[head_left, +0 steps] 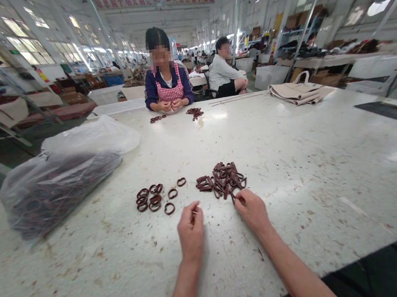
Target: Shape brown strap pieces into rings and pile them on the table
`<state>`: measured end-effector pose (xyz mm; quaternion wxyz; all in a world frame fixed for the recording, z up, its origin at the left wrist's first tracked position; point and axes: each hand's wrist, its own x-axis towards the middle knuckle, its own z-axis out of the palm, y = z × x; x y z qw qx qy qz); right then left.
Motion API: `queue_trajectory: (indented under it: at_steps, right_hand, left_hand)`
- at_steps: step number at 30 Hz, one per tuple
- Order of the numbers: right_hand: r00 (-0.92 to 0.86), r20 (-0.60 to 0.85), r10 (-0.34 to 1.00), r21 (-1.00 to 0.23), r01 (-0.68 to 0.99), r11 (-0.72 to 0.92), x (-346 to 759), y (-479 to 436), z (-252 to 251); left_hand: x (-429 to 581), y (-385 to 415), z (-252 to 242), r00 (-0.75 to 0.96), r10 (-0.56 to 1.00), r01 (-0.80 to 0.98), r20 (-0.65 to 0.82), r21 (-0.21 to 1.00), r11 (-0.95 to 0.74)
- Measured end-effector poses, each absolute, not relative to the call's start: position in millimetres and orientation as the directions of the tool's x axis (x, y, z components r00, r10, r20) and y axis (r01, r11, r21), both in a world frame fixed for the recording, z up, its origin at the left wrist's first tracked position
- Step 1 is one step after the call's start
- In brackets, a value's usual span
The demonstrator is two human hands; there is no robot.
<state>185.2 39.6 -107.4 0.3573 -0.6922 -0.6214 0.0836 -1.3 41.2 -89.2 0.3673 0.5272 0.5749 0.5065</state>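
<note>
Two hands rest low on the white counter, close together near its front edge. The left hand is curled, its fingertips pinched together on something too small to make out. The right hand reaches to the near edge of a heap of dark brown flat loops, its fingers closed on one loop at the heap's rim. Left of the heap, a scatter of brown rings lies spread out singly, apart from both hands. Farther left sits a clear plastic bag stuffed with dark pieces. Across the counter a person in a checked apron works with both hands together, small brown piles just beside them. A beige cloth bag lies at the far right side
</note>
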Motion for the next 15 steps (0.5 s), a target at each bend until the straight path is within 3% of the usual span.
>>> queue_trajectory:
  at_steps: [3, 6, 11, 15]
  right_hand:
    - [0.0, 0.334, 0.943, -0.703, 0.666, 0.249, 168.0, 31.2, -98.2]
    - [-0.076, 0.333, 0.94, -0.776, 0.543, 0.32, 154.3, 25.8, -94.2]
    - [0.022, 0.167, 0.986, -0.965, 0.21, 0.159, 155.0, 31.1, -98.3]
    - [0.03, -0.041, 0.999, -0.986, -0.165, -0.035, 161.6, 37.2, -103.9]
  left_hand:
    - [29.2, 30.6, -92.5, 0.074, 0.991, -0.005, -0.11, 0.994, 0.111]
    - [37.6, 30.5, -96.3, 0.127, 0.974, -0.119, -0.186, 0.972, 0.202]
    - [30.0, 33.7, -97.1, 0.098, 0.955, -0.167, -0.28, 0.941, 0.294]
    - [29.1, 31.5, -89.8, 0.169, 0.933, -0.244, -0.318, 0.904, 0.352]
